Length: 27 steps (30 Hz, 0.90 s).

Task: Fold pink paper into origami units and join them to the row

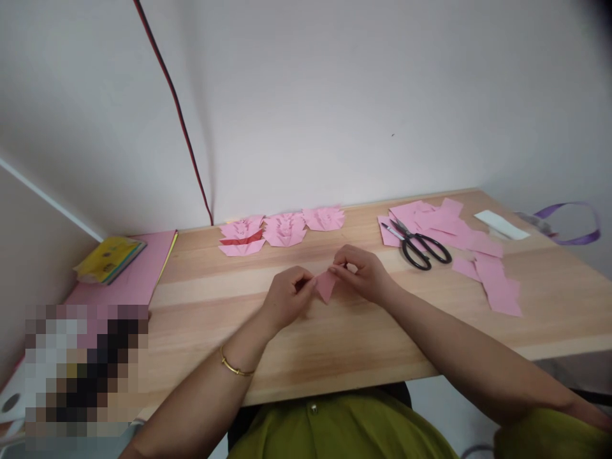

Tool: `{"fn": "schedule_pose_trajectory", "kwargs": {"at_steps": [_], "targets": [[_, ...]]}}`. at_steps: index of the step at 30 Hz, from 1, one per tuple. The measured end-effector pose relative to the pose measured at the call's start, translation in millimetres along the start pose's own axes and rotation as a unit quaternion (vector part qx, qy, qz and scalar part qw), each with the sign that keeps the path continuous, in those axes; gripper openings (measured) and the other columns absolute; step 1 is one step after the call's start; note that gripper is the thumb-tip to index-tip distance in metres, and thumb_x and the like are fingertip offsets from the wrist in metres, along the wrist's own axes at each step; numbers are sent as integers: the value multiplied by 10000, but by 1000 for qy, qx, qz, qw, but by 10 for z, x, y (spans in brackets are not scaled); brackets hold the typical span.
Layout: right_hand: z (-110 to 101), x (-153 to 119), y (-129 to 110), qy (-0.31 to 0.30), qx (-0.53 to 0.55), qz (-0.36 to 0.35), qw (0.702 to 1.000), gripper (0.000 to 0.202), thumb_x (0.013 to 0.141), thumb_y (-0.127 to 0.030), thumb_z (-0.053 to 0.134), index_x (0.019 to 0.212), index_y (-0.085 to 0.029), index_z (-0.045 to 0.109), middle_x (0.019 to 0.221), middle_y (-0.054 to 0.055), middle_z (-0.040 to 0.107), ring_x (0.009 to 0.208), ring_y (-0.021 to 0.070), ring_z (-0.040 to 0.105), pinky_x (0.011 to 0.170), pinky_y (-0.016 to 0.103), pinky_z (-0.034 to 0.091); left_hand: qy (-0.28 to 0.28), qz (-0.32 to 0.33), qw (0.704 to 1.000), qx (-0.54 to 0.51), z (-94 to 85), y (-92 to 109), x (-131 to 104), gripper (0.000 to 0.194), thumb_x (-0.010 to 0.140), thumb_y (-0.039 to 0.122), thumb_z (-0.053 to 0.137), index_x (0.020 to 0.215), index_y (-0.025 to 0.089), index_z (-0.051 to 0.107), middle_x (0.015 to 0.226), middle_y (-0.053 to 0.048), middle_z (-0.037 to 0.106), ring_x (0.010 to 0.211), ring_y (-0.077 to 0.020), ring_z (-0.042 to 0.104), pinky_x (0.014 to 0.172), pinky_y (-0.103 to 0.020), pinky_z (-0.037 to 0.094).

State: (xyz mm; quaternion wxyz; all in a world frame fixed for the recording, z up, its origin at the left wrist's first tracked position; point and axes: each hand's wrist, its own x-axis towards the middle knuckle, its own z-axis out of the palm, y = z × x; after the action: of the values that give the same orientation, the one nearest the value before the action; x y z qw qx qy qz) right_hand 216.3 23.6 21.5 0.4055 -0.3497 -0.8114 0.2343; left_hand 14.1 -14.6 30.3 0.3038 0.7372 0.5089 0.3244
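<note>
Between my two hands is a small piece of folded pink paper (326, 287), its pointed lower end hanging toward me just over the wooden table. My left hand (290, 296) pinches its left edge between thumb and fingers. On the other side, my right hand (362, 273) grips the upper right edge with thumb and forefinger. Behind my hands, folded pink paper pieces (285, 229) lie in a row near the wall, one with a red strip (242, 240) across it. Black-handled scissors (421, 245) rest to the right of my right hand.
Pink paper scraps (495, 280) spread over the right of the wooden table (229, 319), with a white strip (502, 225) beyond. At left lie large pink sheets (155, 255) and a yellow packet (108, 258). A purple ribbon loop (597, 223) is at far right; a red-black cable (176, 102) runs down the wall.
</note>
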Motion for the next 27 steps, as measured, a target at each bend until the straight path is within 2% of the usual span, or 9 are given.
{"fn": "schedule_pose_trajectory", "kwargs": {"at_steps": [4,8,15,21,27], "targets": [[1,1,12,11,30,28,999,218,850,-329,585,695,-184,536,676,15,546,634,128,505,590,262,399,-38,17,999,14,6,2,-2,155,823,239,525,740,158,627,676,-2,618,623,-114,532,581,-231,385],[14,-6,36,6,55,49,997,211,830,-326,613,696,-176,548,680,12,544,635,122,503,585,253,393,-52,33,998,20,8,-13,2,136,817,243,542,772,158,638,706,-7,628,647,-118,540,603,-233,392],[67,-15,-10,-65,81,24,994,208,806,-329,649,699,-169,570,690,14,556,639,117,518,578,238,384,-49,46,998,18,22,-34,-1,165,839,259,532,762,159,638,705,-10,622,657,-118,540,619,-232,391],[73,-16,-38,-51,74,13,996,223,864,-298,565,682,-172,535,672,8,522,636,115,496,585,241,372,-45,32,998,6,22,-29,-3,179,830,269,543,713,159,621,658,4,602,616,-108,523,593,-224,378],[29,-11,-44,-46,99,29,994,322,915,-353,464,649,-174,495,637,5,493,603,115,470,572,251,357,-45,29,999,1,13,-17,-9,223,826,292,552,655,154,587,599,20,560,565,-93,477,556,-214,344]]}}
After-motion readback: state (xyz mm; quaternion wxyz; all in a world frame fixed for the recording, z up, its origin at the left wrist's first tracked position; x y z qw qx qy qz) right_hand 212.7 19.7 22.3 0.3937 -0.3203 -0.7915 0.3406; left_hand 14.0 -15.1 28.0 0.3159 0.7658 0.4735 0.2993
